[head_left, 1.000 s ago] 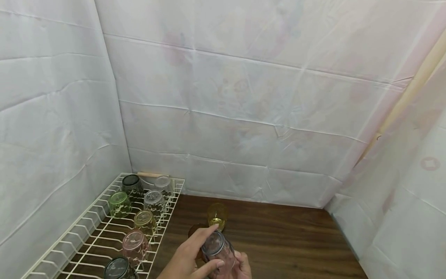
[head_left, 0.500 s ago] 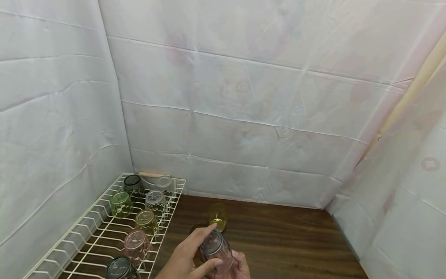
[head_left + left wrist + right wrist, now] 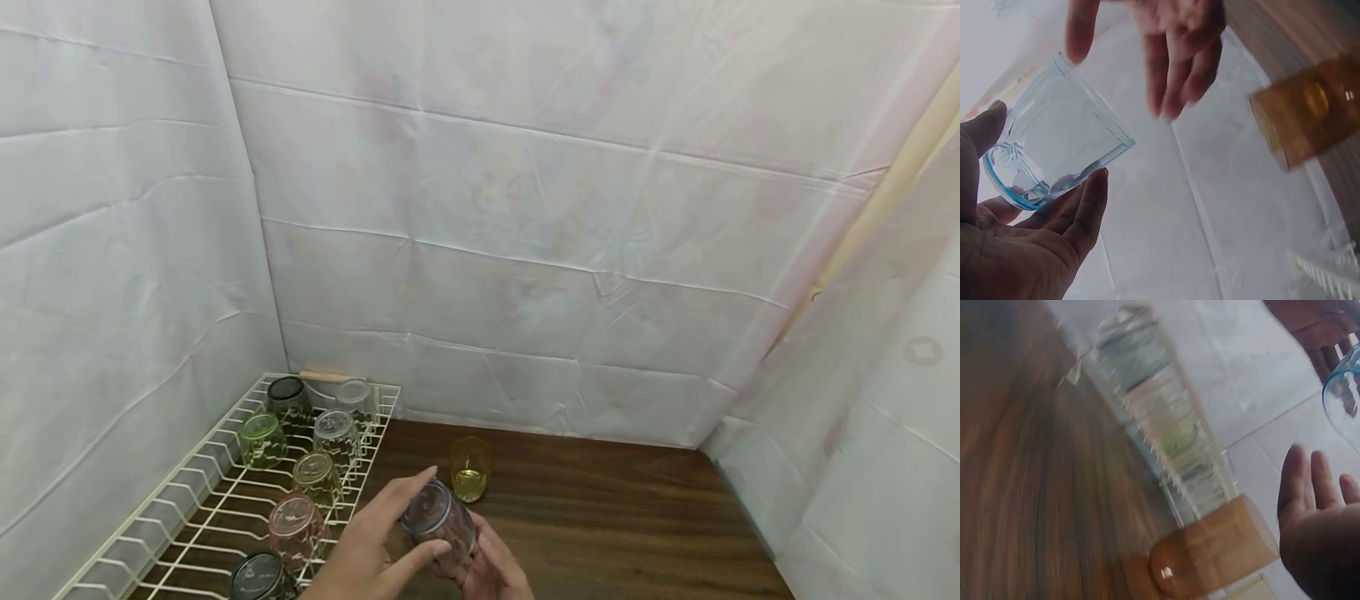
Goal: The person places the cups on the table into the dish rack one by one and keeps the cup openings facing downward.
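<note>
My left hand (image 3: 371, 542) grips a clear glass tumbler (image 3: 442, 518) near its base, thumb on one side and fingers on the other. In the head view the tumbler is tilted, base up, with a bluish-grey tint. My right hand (image 3: 495, 562) is just beside its mouth. In the left wrist view a gap shows between the tumbler (image 3: 1063, 140) and the right hand (image 3: 1175, 44), whose fingers hang loose. The right wrist view has those fingers (image 3: 1295, 478) extended, holding nothing. An amber-brown tumbler (image 3: 1219, 547) stands close by on the table; the left hand hides it in the head view.
A white wire rack (image 3: 191, 533) runs along the left. Upturned tumblers stand on it in several colours, including a green one (image 3: 262, 442) and a pink one (image 3: 295, 525). A yellow tumbler (image 3: 470, 471) stands on the brown wooden table (image 3: 615, 517). White sheeting (image 3: 487, 358) encloses the back and sides.
Both hands and the tumbler have shifted left. My right hand, earlier at the tumbler's lower part, has loosened from it. The yellow tumbler is now fully uncovered.
</note>
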Action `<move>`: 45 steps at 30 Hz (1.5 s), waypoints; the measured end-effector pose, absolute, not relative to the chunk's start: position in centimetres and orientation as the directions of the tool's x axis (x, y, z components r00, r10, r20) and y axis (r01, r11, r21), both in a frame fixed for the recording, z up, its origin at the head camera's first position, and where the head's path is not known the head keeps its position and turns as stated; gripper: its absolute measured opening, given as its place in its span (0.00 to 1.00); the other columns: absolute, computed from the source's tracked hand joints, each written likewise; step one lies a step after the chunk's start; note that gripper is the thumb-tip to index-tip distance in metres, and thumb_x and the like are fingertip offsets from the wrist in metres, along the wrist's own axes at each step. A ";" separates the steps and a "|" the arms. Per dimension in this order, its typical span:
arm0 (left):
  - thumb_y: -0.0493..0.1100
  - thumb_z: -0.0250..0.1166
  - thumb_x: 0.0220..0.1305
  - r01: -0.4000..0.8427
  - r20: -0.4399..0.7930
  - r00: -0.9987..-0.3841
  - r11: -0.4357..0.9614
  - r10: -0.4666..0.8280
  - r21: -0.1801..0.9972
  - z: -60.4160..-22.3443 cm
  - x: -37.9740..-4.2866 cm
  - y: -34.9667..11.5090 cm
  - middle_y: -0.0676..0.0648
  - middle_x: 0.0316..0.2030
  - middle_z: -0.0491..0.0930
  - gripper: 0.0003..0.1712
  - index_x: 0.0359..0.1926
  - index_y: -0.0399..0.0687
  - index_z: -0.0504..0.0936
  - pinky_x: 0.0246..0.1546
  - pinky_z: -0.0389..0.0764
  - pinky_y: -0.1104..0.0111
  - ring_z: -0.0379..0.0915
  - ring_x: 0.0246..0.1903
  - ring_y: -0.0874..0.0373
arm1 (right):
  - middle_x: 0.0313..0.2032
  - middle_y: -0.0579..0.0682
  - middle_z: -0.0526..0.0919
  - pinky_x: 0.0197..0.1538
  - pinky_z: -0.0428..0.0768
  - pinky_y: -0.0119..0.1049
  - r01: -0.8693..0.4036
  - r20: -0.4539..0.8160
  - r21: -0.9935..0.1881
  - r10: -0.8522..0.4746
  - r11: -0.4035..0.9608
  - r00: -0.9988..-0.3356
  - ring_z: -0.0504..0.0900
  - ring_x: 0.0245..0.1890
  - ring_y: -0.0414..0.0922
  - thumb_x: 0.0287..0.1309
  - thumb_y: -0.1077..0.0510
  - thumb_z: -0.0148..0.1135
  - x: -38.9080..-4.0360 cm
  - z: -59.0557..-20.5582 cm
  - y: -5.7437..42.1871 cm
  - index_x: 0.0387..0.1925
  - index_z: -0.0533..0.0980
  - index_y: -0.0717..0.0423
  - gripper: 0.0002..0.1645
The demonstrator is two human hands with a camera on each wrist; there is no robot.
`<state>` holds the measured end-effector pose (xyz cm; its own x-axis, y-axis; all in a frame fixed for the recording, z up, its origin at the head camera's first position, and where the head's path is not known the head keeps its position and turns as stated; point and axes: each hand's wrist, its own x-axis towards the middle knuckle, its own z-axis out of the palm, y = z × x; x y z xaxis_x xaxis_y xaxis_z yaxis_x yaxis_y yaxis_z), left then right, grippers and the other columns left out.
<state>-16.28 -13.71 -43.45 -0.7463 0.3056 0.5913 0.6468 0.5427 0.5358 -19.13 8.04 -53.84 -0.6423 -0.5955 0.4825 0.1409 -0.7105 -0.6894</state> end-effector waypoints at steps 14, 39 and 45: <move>0.44 0.85 0.53 0.506 0.697 -0.713 0.744 0.076 0.437 -42.5 -17.0 -20.8 0.50 0.55 0.85 0.51 0.77 0.57 0.72 0.41 0.83 0.75 0.79 0.44 0.68 | 0.62 0.71 0.83 0.58 0.84 0.28 -0.337 0.368 -0.929 -0.307 -0.151 -0.878 0.84 0.59 0.31 0.74 0.69 0.56 -19.3 -54.9 7.5 0.70 0.67 0.77 0.28; 0.48 0.81 0.58 0.143 0.312 -0.950 0.903 0.011 0.404 -43.0 -22.7 -36.3 0.19 0.54 0.80 0.45 0.68 0.28 0.71 0.43 0.81 0.31 0.81 0.47 0.22 | 0.65 0.56 0.79 0.56 0.83 0.42 -0.389 0.309 -0.780 -0.238 0.490 -0.921 0.77 0.63 0.51 0.69 0.42 0.71 -20.8 -54.9 6.4 0.73 0.71 0.52 0.39; 0.47 0.81 0.56 0.105 0.179 -0.983 0.925 0.041 0.366 -43.9 -24.1 -37.4 0.20 0.48 0.83 0.45 0.65 0.27 0.71 0.41 0.82 0.36 0.82 0.44 0.24 | 0.66 0.60 0.79 0.59 0.82 0.58 -0.339 0.262 -0.791 -0.217 0.510 -0.940 0.76 0.65 0.64 0.67 0.42 0.72 -20.8 -54.8 6.1 0.74 0.69 0.56 0.42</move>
<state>-24.07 -37.40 -43.87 -0.9829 0.0408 0.1795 0.1052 0.9245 0.3663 -20.85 6.07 -54.76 -0.9402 -0.2174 0.2623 -0.3385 0.5103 -0.7906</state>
